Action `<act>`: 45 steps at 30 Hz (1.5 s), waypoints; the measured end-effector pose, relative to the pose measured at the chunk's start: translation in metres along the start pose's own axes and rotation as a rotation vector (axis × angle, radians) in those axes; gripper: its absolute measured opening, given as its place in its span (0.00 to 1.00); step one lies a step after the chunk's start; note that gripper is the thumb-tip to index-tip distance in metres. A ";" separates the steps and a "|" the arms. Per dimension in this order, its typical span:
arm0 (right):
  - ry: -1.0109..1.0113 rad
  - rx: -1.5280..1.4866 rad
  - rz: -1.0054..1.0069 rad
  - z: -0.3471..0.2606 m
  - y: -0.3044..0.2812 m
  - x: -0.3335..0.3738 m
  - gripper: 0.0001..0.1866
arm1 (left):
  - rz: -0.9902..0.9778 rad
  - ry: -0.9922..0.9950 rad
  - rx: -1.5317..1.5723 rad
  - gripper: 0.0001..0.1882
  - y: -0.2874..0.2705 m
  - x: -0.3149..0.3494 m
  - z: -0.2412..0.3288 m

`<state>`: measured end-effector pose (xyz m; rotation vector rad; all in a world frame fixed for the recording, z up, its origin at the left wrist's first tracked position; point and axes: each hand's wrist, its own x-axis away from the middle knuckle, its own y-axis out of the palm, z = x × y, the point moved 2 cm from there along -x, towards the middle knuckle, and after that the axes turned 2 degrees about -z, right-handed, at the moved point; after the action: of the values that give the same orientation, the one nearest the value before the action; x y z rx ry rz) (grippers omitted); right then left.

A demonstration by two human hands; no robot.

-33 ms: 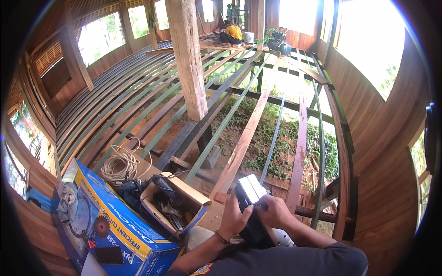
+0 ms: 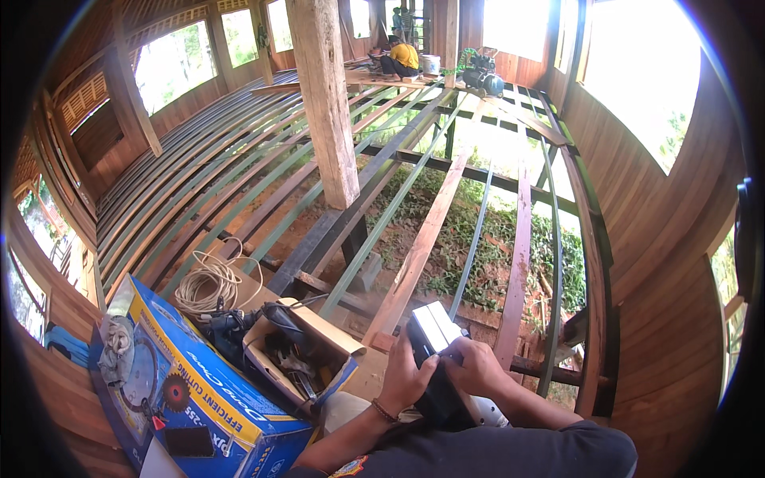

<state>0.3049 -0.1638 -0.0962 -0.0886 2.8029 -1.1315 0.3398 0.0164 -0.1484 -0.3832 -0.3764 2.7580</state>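
In the head view, a black box-shaped tool with a pale top face is gripped between both hands, low in the picture. The left hand is wrapped around its left side, with a bracelet worn at the wrist. The right hand is closed over its right edge, fingers pressed to the top. Left of the left hand, an open cardboard box filled with dark tools is seen. Further left a blue carton is laid, and beyond it a coil of pale cord rests on a board. Ahead of the hands, open floor joists are spread over grass, and a thick wooden post is set upright. Far beyond, a person in a yellow shirt is crouched.
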 end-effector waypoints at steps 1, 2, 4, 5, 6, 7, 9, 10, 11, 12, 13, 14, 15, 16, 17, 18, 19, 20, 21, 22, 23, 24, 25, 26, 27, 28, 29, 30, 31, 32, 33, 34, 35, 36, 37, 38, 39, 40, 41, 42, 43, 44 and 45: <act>0.004 -0.005 0.001 -0.002 0.000 -0.001 0.10 | 0.004 0.011 -0.010 0.48 -0.001 -0.002 -0.001; 0.008 -0.011 0.003 -0.004 0.000 -0.003 0.11 | 0.008 0.021 -0.019 0.48 -0.002 -0.004 -0.001; 0.009 -0.011 0.002 -0.005 -0.001 -0.005 0.12 | 0.015 0.026 -0.028 0.48 -0.002 -0.005 -0.001; 0.006 -0.007 0.000 -0.004 -0.002 -0.005 0.12 | 0.018 0.020 -0.028 0.49 -0.002 -0.005 -0.001; 0.003 -0.003 -0.002 -0.004 -0.002 -0.005 0.12 | 0.021 0.014 -0.027 0.49 -0.001 -0.005 0.000; 0.017 -0.014 -0.002 -0.007 -0.005 -0.005 0.12 | 0.016 0.020 -0.018 0.49 -0.002 -0.006 0.002; 0.047 -0.037 -0.002 -0.014 -0.014 -0.003 0.11 | 0.005 0.031 0.000 0.49 -0.005 -0.008 0.007; 0.011 -0.028 0.016 -0.013 -0.014 -0.003 0.11 | 0.017 0.034 -0.003 0.49 -0.004 -0.007 0.006; -0.024 -0.019 0.034 -0.012 -0.015 -0.002 0.11 | 0.030 0.038 -0.007 0.49 -0.003 -0.006 0.002; -0.059 -0.010 0.052 -0.011 -0.016 -0.002 0.12 | 0.043 0.041 -0.011 0.49 -0.002 -0.005 0.000; -0.122 0.002 0.075 -0.008 -0.018 -0.001 0.10 | 0.035 0.039 -0.006 0.49 -0.002 -0.006 0.001; -0.185 0.014 0.097 -0.003 -0.018 -0.002 0.09 | 0.028 0.036 -0.002 0.49 -0.003 -0.007 0.002; -0.249 0.026 0.119 0.001 -0.019 -0.002 0.08 | 0.022 0.034 0.003 0.49 -0.003 -0.008 0.003; -0.243 0.021 0.118 0.006 -0.018 -0.002 0.08 | 0.016 0.032 0.002 0.49 -0.003 -0.008 0.005; -0.238 0.017 0.117 0.010 -0.018 -0.003 0.08 | 0.012 0.032 0.001 0.50 -0.003 -0.008 0.006; -0.233 0.013 0.117 0.013 -0.018 -0.003 0.08 | 0.008 0.031 0.001 0.50 -0.003 -0.009 0.007; -0.236 0.041 0.108 0.014 -0.019 -0.004 0.08 | 0.011 0.035 0.001 0.51 -0.002 -0.009 0.005; -0.238 0.070 0.099 0.015 -0.019 -0.005 0.08 | 0.013 0.038 0.001 0.51 -0.001 -0.009 0.001; -0.240 0.099 0.090 0.015 -0.019 -0.006 0.08 | 0.015 0.042 0.002 0.51 -0.001 -0.009 -0.002; -0.233 0.124 0.088 0.013 -0.020 -0.007 0.08 | 0.010 0.042 -0.001 0.51 -0.001 -0.010 -0.002; -0.226 0.148 0.087 0.010 -0.020 -0.008 0.07 | 0.006 0.042 -0.003 0.51 -0.001 -0.010 -0.003; -0.218 0.173 0.085 0.008 -0.020 -0.008 0.06 | 0.001 0.042 -0.005 0.51 -0.001 -0.011 -0.003; -0.221 0.138 0.102 0.006 -0.020 -0.009 0.06 | 0.009 0.044 -0.016 0.51 -0.002 -0.011 -0.001; -0.224 0.102 0.120 0.006 -0.020 -0.009 0.05 | 0.017 0.045 -0.028 0.52 -0.002 -0.010 0.002; -0.227 0.066 0.137 0.006 -0.020 -0.010 0.04 | 0.025 0.046 -0.039 0.52 -0.003 -0.010 0.003; -0.245 0.055 0.127 0.007 -0.020 -0.009 0.04 | 0.027 0.045 -0.039 0.52 -0.002 -0.009 0.002; -0.263 0.044 0.117 0.010 -0.020 -0.009 0.04 | 0.028 0.043 -0.039 0.52 -0.001 -0.008 0.001; -0.282 0.032 0.107 0.010 -0.021 -0.009 0.04 | 0.028 0.042 -0.039 0.52 0.000 -0.008 0.000; -0.261 0.055 0.109 0.010 -0.022 -0.009 0.05 | 0.015 0.048 -0.025 0.51 -0.001 -0.009 0.000; -0.239 0.077 0.112 0.009 -0.024 -0.010 0.05 | 0.000 0.054 -0.012 0.51 -0.003 -0.012 0.001; -0.216 0.099 0.115 0.009 -0.024 -0.009 0.05 | -0.016 0.059 0.001 0.51 -0.003 -0.013 0.002; -0.238 0.074 0.125 0.010 -0.024 -0.010 0.05 | -0.002 0.063 -0.009 0.51 -0.003 -0.013 0.003; -0.260 0.050 0.135 0.010 -0.023 -0.010 0.05 | 0.011 0.067 -0.020 0.50 -0.003 -0.013 0.005; -0.283 0.025 0.145 0.011 -0.023 -0.011 0.05 | 0.025 0.071 -0.030 0.50 -0.003 -0.012 0.006; -0.275 0.022 0.138 0.013 -0.022 -0.011 0.05 | 0.030 0.076 -0.039 0.50 -0.002 -0.012 0.004; -0.267 0.019 0.131 0.015 -0.021 -0.011 0.05 | 0.036 0.080 -0.047 0.49 -0.001 -0.012 0.000; -0.259 0.016 0.124 0.015 -0.021 -0.012 0.05 | 0.042 0.084 -0.055 0.49 -0.001 -0.011 -0.001; -0.252 0.031 0.130 0.016 -0.021 -0.012 0.05 | 0.031 0.076 -0.042 0.49 -0.001 -0.012 -0.001; -0.245 0.046 0.136 0.016 -0.021 -0.012 0.05 | 0.021 0.068 -0.028 0.50 -0.002 -0.012 0.000; -0.238 0.061 0.141 0.017 -0.021 -0.012 0.05 | 0.010 0.059 -0.015 0.50 -0.002 -0.012 0.002; -0.240 0.016 0.131 0.017 -0.021 -0.012 0.05 | 0.006 0.050 -0.003 0.50 -0.003 -0.012 0.004; -0.242 -0.030 0.120 0.018 -0.021 -0.012 0.05 | 0.001 0.040 0.009 0.50 -0.003 -0.012 0.007; -0.243 -0.075 0.109 0.019 -0.021 -0.013 0.05 | -0.003 0.030 0.021 0.51 -0.003 -0.012 0.009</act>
<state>0.3201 -0.1904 -0.0941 -0.0732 2.6003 -0.9234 0.3488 0.0129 -0.1369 -0.4180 -0.3405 2.7474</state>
